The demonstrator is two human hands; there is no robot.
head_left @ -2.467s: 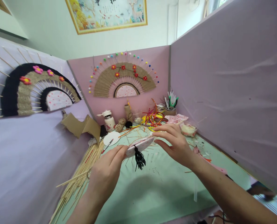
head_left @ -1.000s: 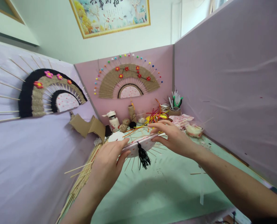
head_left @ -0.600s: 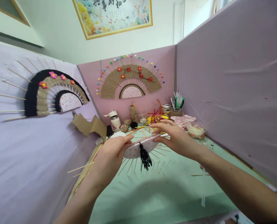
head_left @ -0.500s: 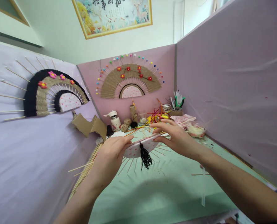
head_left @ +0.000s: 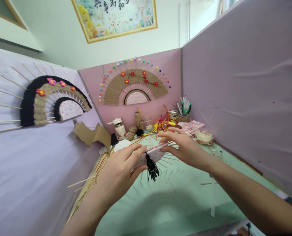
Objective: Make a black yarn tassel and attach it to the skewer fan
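Between both hands is a half-round fan base [head_left: 157, 155] covered in white cloth with pink dots, thin sticks fanning out from it. A black tassel [head_left: 152, 167] hangs from the middle of its straight edge. My left hand [head_left: 122, 167] is closed on the left part, with the thumb in front and the fingers over the top. At the right end my right hand [head_left: 182, 146] pinches the base between thumb and fingers. The far sides of the sticks are partly hidden by the hands.
Bamboo sticks [head_left: 87, 186] lie along the left wall, under bent cardboard [head_left: 93, 134]. At the back stand a white bottle [head_left: 120, 128], twine balls [head_left: 129, 136], pipe cleaners [head_left: 162, 122] and a tool pot [head_left: 184, 117]. Finished fans [head_left: 136, 82] hang on the walls.
My left hand has slid right along the fan base, nearer the tassel, and its thumb now lies across the front. My right hand keeps its grip. The view has shifted slightly.
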